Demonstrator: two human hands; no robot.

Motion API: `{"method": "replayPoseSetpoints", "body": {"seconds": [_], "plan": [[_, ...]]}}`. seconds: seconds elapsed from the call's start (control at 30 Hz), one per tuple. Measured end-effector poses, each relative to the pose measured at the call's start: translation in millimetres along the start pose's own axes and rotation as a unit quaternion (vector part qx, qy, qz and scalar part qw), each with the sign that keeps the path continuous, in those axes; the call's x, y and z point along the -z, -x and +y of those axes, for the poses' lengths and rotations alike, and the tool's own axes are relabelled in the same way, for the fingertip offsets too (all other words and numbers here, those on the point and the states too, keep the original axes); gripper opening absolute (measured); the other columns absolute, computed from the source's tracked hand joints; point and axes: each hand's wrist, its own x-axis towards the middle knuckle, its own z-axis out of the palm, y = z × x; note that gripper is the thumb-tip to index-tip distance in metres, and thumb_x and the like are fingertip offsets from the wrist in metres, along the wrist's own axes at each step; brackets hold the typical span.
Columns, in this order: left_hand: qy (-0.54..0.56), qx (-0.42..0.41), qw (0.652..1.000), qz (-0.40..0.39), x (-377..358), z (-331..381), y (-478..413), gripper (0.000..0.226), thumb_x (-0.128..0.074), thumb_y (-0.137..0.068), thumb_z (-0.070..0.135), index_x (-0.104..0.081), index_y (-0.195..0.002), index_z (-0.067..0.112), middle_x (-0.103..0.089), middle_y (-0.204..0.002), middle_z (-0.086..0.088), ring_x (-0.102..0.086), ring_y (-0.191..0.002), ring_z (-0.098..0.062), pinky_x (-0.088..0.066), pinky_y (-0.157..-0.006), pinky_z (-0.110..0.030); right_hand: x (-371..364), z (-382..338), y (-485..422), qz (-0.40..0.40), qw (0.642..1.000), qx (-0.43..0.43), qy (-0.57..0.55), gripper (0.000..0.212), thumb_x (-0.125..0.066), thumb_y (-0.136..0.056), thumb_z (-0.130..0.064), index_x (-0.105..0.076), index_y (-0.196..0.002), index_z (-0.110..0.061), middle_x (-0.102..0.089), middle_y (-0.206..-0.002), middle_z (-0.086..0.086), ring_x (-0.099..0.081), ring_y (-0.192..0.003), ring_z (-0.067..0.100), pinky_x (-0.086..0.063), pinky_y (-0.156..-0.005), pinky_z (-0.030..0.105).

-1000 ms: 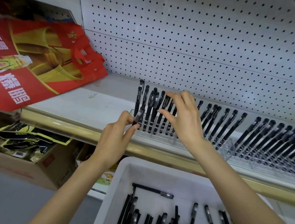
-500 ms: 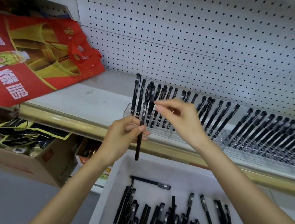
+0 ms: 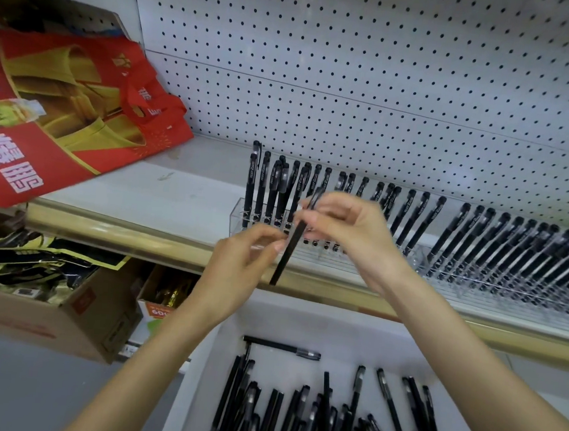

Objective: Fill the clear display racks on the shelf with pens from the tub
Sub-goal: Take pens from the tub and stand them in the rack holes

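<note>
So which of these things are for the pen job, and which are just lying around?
For the job: left hand, right hand, the pen they hold, clear rack, white tub, loose pens in it.
Just lying about: red bag, cardboard box, gold-and-black packets.
</note>
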Motion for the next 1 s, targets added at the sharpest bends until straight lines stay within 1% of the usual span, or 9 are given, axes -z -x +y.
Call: {"method": "replayPoseSetpoints", "body": {"seconds": [0.1,0.2,0.3,0.5,0.7,0.77,0.83,0.9,1.0], "plan": [[-0.241,-0.094,0.965,0.038,10.9,-6.7,-5.1,0.031,-0.047,-0.097,0.029,-0.060,-0.122,0.015,-0.060,-0.123,0.001,-0.052,-0.116,-0.014,-0.039,-0.096,-0.028,13.8,-14.9,-11.3,0.081,0.994,0.055,0.039,0.035,-0.070,-0.081,-0.010,-0.058,-0.113,-0.018,-0.072,-0.091,0.004,-0.071,-0.084,0.014,-0.057,-0.075,0.024],[-0.350,-0.136,0.927,0.019,12.6,-13.5,-8.7,0.041,-0.041,-0.096,0.033,-0.057,-0.127,0.011,-0.059,-0.129,-0.006,-0.052,-0.121,-0.023,-0.038,-0.102,-0.036,18.9,-18.7,-21.1,0.144,0.973,0.134,0.120,0.040,-0.068,-0.087,-0.011,-0.050,-0.117,-0.030,-0.067,-0.088,0.008,-0.070,-0.080,0.011,-0.058,-0.078,0.028],[-0.412,-0.129,0.902,-0.016,7.1,-18.5,-10.9,0.051,-0.037,-0.095,0.041,-0.053,-0.132,0.010,-0.055,-0.134,-0.008,-0.050,-0.126,-0.024,-0.035,-0.107,-0.039,15.4,-11.2,-29.3,0.164,0.955,0.164,0.185,0.032,-0.065,-0.090,-0.014,-0.049,-0.111,-0.031,-0.065,-0.093,-0.001,-0.068,-0.085,0.005,-0.056,-0.085,0.030],[-0.449,-0.109,0.886,-0.052,3.7,-26.0,-13.0,0.061,-0.031,-0.093,0.049,-0.052,-0.134,0.009,-0.054,-0.136,-0.010,-0.049,-0.128,-0.025,-0.036,-0.107,-0.040,5.2,4.7,-39.6,0.167,0.936,0.195,0.240,0.030,-0.064,-0.091,-0.016,-0.053,-0.118,-0.019,-0.063,-0.089,-0.008,-0.065,-0.087,0.002,-0.052,-0.082,0.015],[-0.439,-0.100,0.891,-0.064,1.7,-26.4,-14.6,0.070,-0.026,-0.092,0.054,-0.034,-0.146,0.011,-0.039,-0.149,-0.007,-0.032,-0.140,-0.022,-0.024,-0.115,-0.038,0.1,19.9,-40.7,0.136,0.931,0.181,0.286,0.025,-0.064,-0.091,-0.017,-0.057,-0.115,-0.013,-0.061,-0.087,-0.011,-0.064,-0.085,0.006,-0.051,-0.081,0.015],[-0.436,-0.102,0.892,-0.059,1.1,-26.7,-15.2,0.071,-0.027,-0.091,0.054,-0.033,-0.146,0.010,-0.038,-0.149,-0.007,-0.030,-0.141,-0.022,-0.022,-0.115,-0.037,-0.6,25.7,-39.7,0.139,0.910,0.197,0.338,0.023,-0.065,-0.090,-0.016,-0.060,-0.112,-0.011,-0.062,-0.092,-0.006,-0.062,-0.086,0.008,-0.051,-0.083,0.022],[-0.432,-0.102,0.894,-0.062,0.9,-27.8,-15.2,0.071,-0.027,-0.091,0.054,-0.033,-0.146,0.010,-0.037,-0.150,-0.007,-0.028,-0.141,-0.022,-0.022,-0.115,-0.037,-2.0,29.6,-40.0,0.147,0.874,0.222,0.406,0.023,-0.065,-0.089,-0.015,-0.062,-0.111,-0.008,-0.061,-0.099,0.000,-0.057,-0.092,0.011,-0.047,-0.085,0.025],[-0.426,-0.099,0.897,-0.067,0.7,-28.7,-14.9,0.072,-0.026,-0.091,0.054,-0.031,-0.147,0.010,-0.035,-0.151,-0.007,-0.026,-0.142,-0.022,-0.021,-0.115,-0.036,-2.3,31.1,-42.0,0.163,0.852,0.236,0.438,0.026,-0.068,-0.087,-0.013,-0.063,-0.111,-0.005,-0.054,-0.098,0.001,-0.049,-0.096,0.012,-0.036,-0.084,0.020],[-0.422,-0.093,0.899,-0.073,1.1,-28.4,-14.8,0.073,-0.025,-0.091,0.055,-0.028,-0.148,0.011,-0.031,-0.153,-0.006,-0.023,-0.143,-0.021,-0.019,-0.116,-0.034,-1.2,29.6,-44.1,0.173,0.848,0.230,0.445,0.030,-0.069,-0.085,-0.013,-0.064,-0.114,-0.004,-0.044,-0.095,-0.004,-0.041,-0.095,0.008,-0.030,-0.083,0.015]]}}
